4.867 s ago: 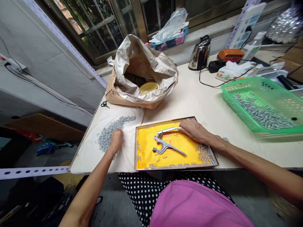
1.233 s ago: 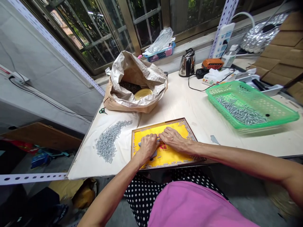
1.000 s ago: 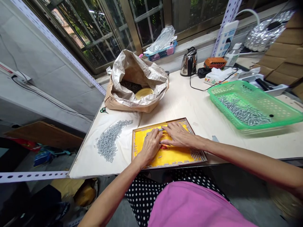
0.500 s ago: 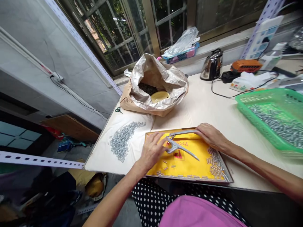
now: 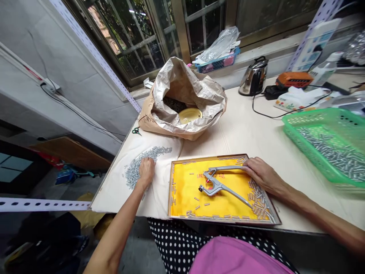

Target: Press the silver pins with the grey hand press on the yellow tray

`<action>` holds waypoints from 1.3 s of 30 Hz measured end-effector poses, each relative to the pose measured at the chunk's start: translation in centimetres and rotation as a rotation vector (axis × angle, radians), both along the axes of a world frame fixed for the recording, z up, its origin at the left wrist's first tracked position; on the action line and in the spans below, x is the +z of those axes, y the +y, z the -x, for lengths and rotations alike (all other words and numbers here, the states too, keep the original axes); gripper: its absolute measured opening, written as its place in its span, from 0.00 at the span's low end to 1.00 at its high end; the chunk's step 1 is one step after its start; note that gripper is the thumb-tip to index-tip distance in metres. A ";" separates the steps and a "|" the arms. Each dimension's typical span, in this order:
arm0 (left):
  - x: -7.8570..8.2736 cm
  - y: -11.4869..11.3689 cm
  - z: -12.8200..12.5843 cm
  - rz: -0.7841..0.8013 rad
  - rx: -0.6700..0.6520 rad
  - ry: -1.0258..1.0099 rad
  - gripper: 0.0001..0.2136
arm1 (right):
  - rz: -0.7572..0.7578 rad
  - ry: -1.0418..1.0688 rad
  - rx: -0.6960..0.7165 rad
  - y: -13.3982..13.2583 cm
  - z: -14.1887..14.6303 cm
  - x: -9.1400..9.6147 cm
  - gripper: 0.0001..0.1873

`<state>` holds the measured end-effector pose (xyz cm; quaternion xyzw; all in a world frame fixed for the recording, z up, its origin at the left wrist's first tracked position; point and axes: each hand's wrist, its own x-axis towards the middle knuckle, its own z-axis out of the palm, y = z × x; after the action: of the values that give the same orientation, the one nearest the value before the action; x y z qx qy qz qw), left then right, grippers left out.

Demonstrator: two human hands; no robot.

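My left hand point(image 5: 146, 170) is down at the right side of a pile of small silver metal cylinders point(image 5: 131, 173) on the pale tabletop. Its fingers are bent together over the pieces, and what lies between the fingertips is hidden. My right hand point(image 5: 258, 169) is closed round the upper handle end of grey metal hand pliers point(image 5: 215, 188), at the tray's far right corner. Between the handles the pliers spread open, jaws pointing left. Beneath them is a shallow yellow-bottomed tray point(image 5: 182, 205) with loose cylinders along its edges, heaped at the right end.
Behind the tray stands a large paper sack point(image 5: 171, 129) with a yellow bowl point(image 5: 190, 115) inside. Green-handled scissors point(image 5: 136, 131) lie near the left table edge. On the right is a green basket point(image 5: 309, 156) of similar cylinders; a steel kettle point(image 5: 253, 78) stands farther back.
My left hand has moved left from the pliers' jaws to the pile of metal cylinders. My right hand still holds the handle, and the pliers now sit slightly lower in the view.
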<state>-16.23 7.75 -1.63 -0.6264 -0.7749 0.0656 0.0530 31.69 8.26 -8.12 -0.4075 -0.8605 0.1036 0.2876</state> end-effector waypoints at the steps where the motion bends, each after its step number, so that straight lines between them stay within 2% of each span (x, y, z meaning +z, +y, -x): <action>1: 0.0 0.1 0.1 0.016 -0.018 0.008 0.12 | 0.003 -0.005 -0.004 0.0 0.0 0.1 0.18; 5: 0.3 0.3 0.4 0.083 -0.105 0.009 0.12 | 0.013 -0.007 -0.016 -0.3 0.1 0.3 0.19; 13: 0.2 0.8 1.1 0.100 -0.109 -0.047 0.09 | -0.038 -0.086 -0.041 -0.7 0.5 0.9 0.20; 23: -0.3 0.7 1.1 0.089 -0.166 -0.120 0.11 | -0.085 -0.115 -0.047 -1.0 0.8 1.0 0.17; 27: 0.5 0.6 0.7 0.051 -0.178 -0.155 0.12 | -0.115 -0.113 -0.052 -1.0 1.0 1.2 0.17; 30: 1.9 0.2 -1.7 -0.029 -0.160 -0.280 0.12 | -0.192 -0.165 -0.052 -1.3 1.1 1.8 0.18; 32: 2.6 -0.8 -4.8 -0.095 -0.133 -0.538 0.11 | -0.247 -0.212 -0.053 -1.5 1.2 2.2 0.19; 33: 2.8 -1.5 -6.6 -0.080 -0.140 -0.690 0.12 | -0.266 -0.229 -0.055 -1.6 1.2 2.4 0.19; 36: 2.5 -4.0 -11.9 0.059 -0.162 -1.043 0.12 | -0.306 -0.234 -0.062 -1.7 1.2 2.8 0.18; 39: 1.4 -5.8 -15.3 0.114 -0.118 -1.113 0.11 | -0.366 -0.223 -0.054 -1.6 1.2 3.1 0.16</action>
<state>-0.98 1.97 -0.24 -0.6108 -0.6448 -0.2361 -0.3943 30.47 6.64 -5.03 -0.3801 -0.8803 -0.1079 0.2626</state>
